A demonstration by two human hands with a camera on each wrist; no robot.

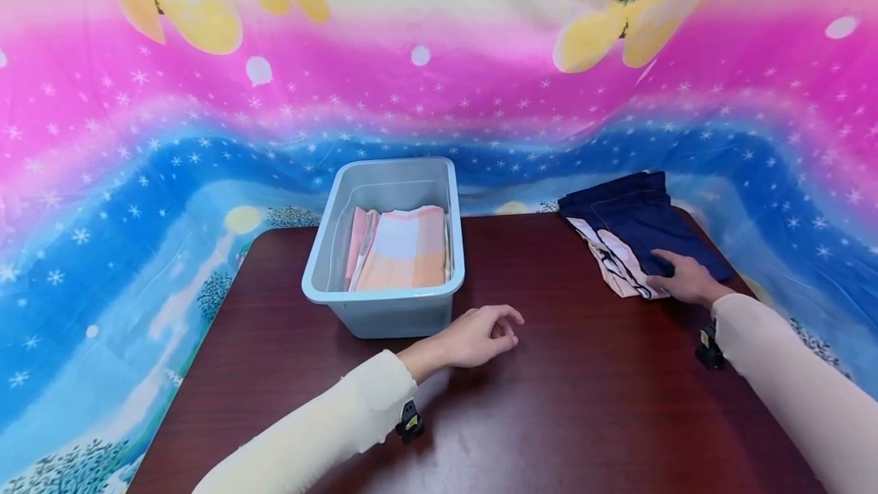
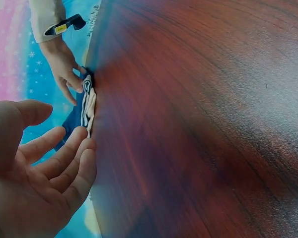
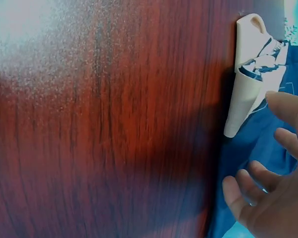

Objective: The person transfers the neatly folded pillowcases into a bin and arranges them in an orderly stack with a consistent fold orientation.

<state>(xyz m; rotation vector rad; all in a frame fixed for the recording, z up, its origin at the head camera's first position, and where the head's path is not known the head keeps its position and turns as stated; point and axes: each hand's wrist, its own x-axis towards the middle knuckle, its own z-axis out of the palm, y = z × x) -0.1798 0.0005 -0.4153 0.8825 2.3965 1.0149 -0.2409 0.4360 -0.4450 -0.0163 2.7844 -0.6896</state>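
Note:
A dark navy garment (image 1: 634, 212) lies folded at the back right of the table, with a pale pink and white patterned part (image 1: 615, 256) along its left side. My right hand (image 1: 688, 278) is over its near end, fingers spread and thumb toward the pale part. In the right wrist view nothing sits between the fingers (image 3: 258, 173). My left hand (image 1: 478, 335) hovers over the table in front of the bin (image 1: 391, 319), its fingers loosely bent and holding nothing. The left wrist view shows that palm (image 2: 35, 198) bare.
The grey plastic bin stands at the back left of the dark wooden table (image 1: 542, 402). Inside it, folded cloths (image 1: 405, 246) in peach, white and pink stand close together. A printed curtain (image 1: 507, 113) hangs around the table's back and sides.

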